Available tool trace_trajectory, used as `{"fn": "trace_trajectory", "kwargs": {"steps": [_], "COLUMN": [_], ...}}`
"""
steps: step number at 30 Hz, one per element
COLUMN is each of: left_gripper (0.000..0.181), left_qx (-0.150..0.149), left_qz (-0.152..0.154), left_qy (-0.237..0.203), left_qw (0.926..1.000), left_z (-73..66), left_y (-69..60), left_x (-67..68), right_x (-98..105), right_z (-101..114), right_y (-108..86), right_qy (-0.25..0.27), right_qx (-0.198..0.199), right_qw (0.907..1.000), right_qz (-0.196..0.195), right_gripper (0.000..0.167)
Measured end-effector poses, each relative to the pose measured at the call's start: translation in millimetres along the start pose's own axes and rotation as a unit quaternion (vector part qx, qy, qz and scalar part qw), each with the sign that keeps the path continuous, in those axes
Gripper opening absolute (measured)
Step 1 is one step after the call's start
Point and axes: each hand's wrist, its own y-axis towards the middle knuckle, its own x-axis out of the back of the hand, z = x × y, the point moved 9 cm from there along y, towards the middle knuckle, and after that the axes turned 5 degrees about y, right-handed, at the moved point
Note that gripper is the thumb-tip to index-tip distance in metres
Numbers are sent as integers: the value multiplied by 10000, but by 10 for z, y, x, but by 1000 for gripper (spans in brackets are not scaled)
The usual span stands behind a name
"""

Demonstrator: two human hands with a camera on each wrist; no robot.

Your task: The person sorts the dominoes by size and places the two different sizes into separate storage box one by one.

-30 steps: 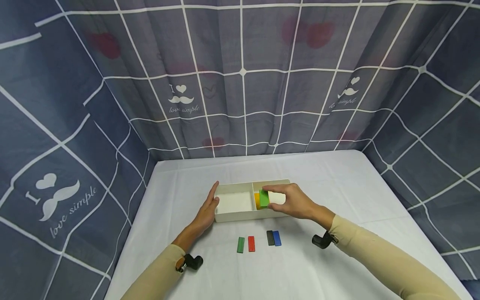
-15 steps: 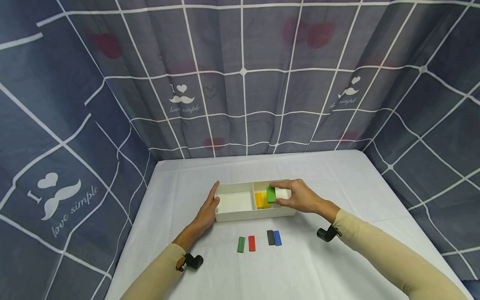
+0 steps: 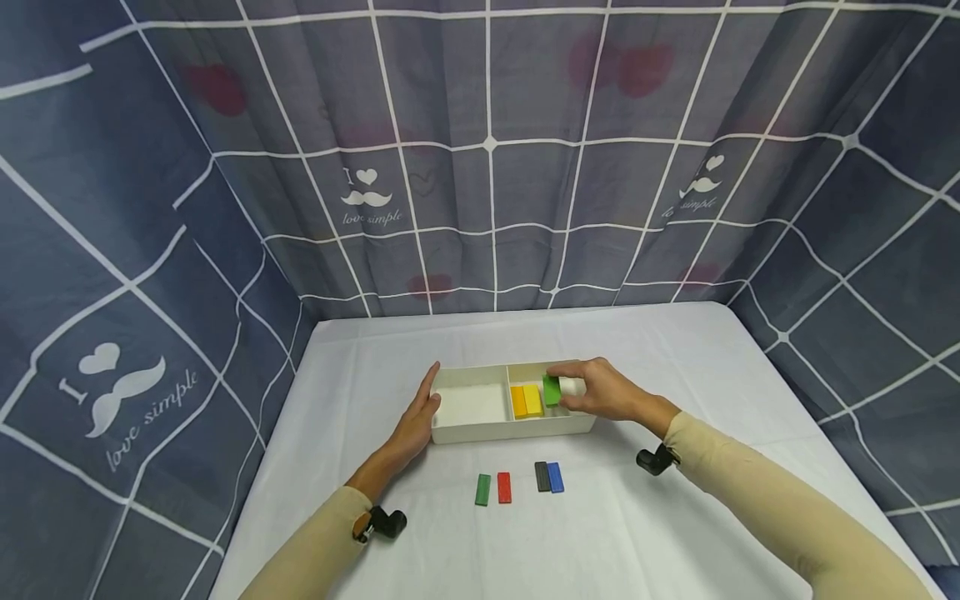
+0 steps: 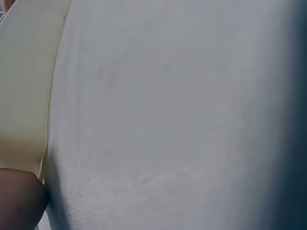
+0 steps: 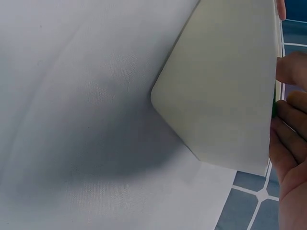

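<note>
Two yellow blocks (image 3: pixel 532 401) sit in a divided box (image 3: pixel 480 432); the right-hand grip (image 3: pixel 611 393) pinches a light-green block (image 3: pixel 551 391), the left-hand grip (image 3: pixel 411 425), spread, touching the box.

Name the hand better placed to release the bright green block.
Likely the right hand: it pinches the green block at the box, while the left hand touches the box's left end.
</note>
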Motion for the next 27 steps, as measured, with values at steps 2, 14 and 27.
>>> {"fn": "trace_trajectory", "kwargs": {"steps": [2,14,27], "left_gripper": [61,61,61], "left_qx": [-38,12,8], "left_qz": [-17,-13,10], "left_qy": [28,-9,-94], "left_qw": [10000,10000,10000], "left_z": [-12,-2,-12], "left_y": [-1,3,-9], "left_x": [0,-5,-12], "right_x": [-19,-107,-207], "right_z": [-14,-23,-53], "right_y": [7,90,159], "right_qy": [-30,-562,-789], "right_qx": [7,226,309], "right_qw": [10000,9972,9943], "right_qz": [57,435,654], "right_gripper": [57,54,52]}}
